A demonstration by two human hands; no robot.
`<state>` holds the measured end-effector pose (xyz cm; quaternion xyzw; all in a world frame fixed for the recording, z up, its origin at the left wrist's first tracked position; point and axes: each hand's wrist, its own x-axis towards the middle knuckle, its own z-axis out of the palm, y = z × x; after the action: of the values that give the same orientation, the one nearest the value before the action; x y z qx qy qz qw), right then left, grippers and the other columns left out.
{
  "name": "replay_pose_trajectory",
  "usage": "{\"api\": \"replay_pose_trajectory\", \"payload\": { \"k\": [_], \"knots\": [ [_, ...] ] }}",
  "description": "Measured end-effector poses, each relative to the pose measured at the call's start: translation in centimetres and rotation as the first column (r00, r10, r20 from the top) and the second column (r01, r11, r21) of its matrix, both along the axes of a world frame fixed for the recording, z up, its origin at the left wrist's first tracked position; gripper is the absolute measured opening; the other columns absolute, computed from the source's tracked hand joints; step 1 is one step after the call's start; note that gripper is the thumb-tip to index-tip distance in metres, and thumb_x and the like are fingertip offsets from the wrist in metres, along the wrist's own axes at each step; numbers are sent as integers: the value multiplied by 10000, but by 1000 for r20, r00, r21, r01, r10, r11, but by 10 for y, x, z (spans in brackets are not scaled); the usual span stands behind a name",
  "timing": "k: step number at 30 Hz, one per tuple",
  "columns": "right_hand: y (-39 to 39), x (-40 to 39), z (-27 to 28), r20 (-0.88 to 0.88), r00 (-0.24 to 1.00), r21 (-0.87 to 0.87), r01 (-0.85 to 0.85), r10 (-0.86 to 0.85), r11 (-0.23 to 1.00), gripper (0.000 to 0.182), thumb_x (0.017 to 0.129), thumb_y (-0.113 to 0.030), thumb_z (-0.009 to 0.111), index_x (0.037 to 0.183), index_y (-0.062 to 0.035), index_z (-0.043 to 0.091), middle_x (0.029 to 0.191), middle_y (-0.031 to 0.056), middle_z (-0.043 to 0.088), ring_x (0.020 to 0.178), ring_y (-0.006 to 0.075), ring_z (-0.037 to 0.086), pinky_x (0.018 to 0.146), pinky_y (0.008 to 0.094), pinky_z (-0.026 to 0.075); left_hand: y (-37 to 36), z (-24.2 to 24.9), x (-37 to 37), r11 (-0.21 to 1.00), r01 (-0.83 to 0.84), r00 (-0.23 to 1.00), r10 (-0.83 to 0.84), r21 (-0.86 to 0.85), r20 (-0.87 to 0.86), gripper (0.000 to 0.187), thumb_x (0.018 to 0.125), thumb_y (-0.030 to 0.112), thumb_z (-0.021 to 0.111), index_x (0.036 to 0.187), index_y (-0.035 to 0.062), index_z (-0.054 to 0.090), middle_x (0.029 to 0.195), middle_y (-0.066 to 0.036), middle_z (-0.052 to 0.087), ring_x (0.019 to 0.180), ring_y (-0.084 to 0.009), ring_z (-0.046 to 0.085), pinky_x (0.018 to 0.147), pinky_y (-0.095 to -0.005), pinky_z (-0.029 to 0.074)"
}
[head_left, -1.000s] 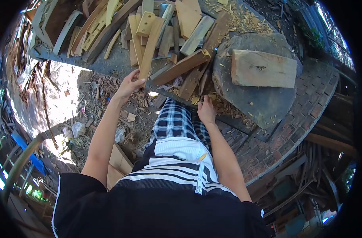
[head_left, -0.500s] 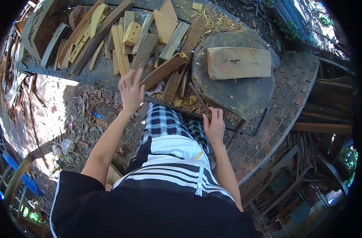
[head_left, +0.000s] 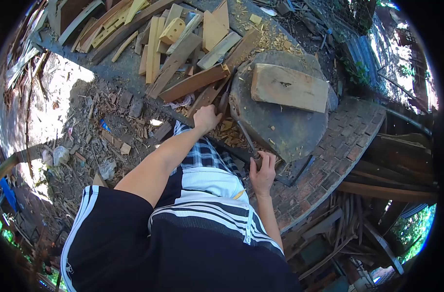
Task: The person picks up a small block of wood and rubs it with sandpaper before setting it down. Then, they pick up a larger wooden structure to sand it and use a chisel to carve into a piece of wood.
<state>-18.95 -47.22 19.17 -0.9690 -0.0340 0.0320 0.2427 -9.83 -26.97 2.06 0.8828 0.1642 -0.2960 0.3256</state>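
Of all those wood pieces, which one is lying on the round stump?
The thick, pale block with a dark mark near its middle: it lies across the stump, while the bench's heaped planks lie left of it.

Black white-striped top (head_left: 212, 248), plaid legwear (head_left: 200, 155)

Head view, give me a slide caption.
Right hand holding a tool beside a stump bearing a block; left hand near wood pieces.
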Motion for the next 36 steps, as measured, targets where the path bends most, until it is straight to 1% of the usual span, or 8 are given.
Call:
{"api": "replay_pose_trajectory", "payload": {
  "k": [8, 17, 20, 23, 27, 33, 35, 36],
  "knots": [
    [-53, -11, -9, 120, 992, 34, 37, -40, 999, 306, 816, -66, 699, 1099, -55, 582, 1046, 156, 545, 922, 374, 605, 746, 421, 513, -9, -2, 8, 999, -23, 996, 20, 40, 87, 412, 797, 418, 702, 1051, 93, 694, 1043, -193, 694, 1002, -356, 664, 874, -456, 533],
    [-89, -11, -13, 153, 986, 52, 58, -65, 997, 319, 804, -62, 710, 1097, -62, 583, 1062, 152, 545, 923, 368, 607, 740, 424, 515, 28, -5, 2, 932, -137, 988, 102, -336, -119, 385, 775, 357, 701, 1043, 84, 738, 1045, -169, 707, 960, -341, 677, 894, -406, 522],
    [-95, -6, -15, 151, 987, 49, 52, -59, 997, 319, 807, -63, 709, 1100, -59, 583, 1066, 159, 544, 929, 377, 603, 755, 430, 510, 35, 4, -16, 968, 160, 986, -147, -193, 81, 384, 789, 357, 683, 1028, 63, 744, 1019, -175, 714, 956, -296, 685, 853, -374, 538],
    [-99, 0, -16, 147, 988, 54, 35, -43, 998, 320, 812, -62, 705, 1109, -52, 584, 1068, 164, 540, 953, 378, 592, 785, 428, 500, 26, 15, -34, 771, -231, 973, 166, -593, -163, 359, 891, 285, 607, 1079, -17, 648, 1032, -145, 652, 928, -260, 676, 735, -367, 591],
    [-101, 13, -17, 152, 988, 67, 11, -21, 998, 315, 821, -51, 691, 1117, -40, 584, 1082, 169, 525, 981, 367, 575, 820, 426, 488, 23, 48, -52, 451, -589, 808, 318, -671, -496, 314, 944, 257, 546, 1093, -18, 582, 939, -136, 626, 713, -234, 653, 606, -361, 599],
    [-108, 52, -6, 165, 986, -36, 8, -2, 999, 351, 805, -7, 672, 1143, -45, 588, 1088, 154, 513, 1005, 357, 558, 852, 418, 470, 50, 34, -59, 430, -658, 750, 445, -617, -489, 378, 970, 316, 501, 1202, 21, 546, 943, -132, 632, 713, -201, 634, 544, -312, 552],
    [-113, 64, -8, 178, 984, -30, -1, 6, 1000, 359, 806, -16, 671, 1155, -58, 597, 1104, 146, 515, 1009, 347, 547, 855, 427, 458, 58, 39, -51, 696, -380, 920, 354, -610, -170, 447, 981, 352, 477, 1301, 42, 511, 1007, -122, 627, 809, -187, 624, 540, -296, 536],
    [-111, 69, -6, 204, 979, -120, 31, -5, 992, 350, 818, -34, 668, 1160, -63, 600, 1112, 146, 516, 1017, 341, 539, 863, 435, 448, 61, 44, -47, 752, -284, 955, 274, -594, -110, 504, 973, 353, 488, 1361, 32, 472, 1129, -155, 618, 955, -260, 629, 682, -357, 562]
  ]
}}
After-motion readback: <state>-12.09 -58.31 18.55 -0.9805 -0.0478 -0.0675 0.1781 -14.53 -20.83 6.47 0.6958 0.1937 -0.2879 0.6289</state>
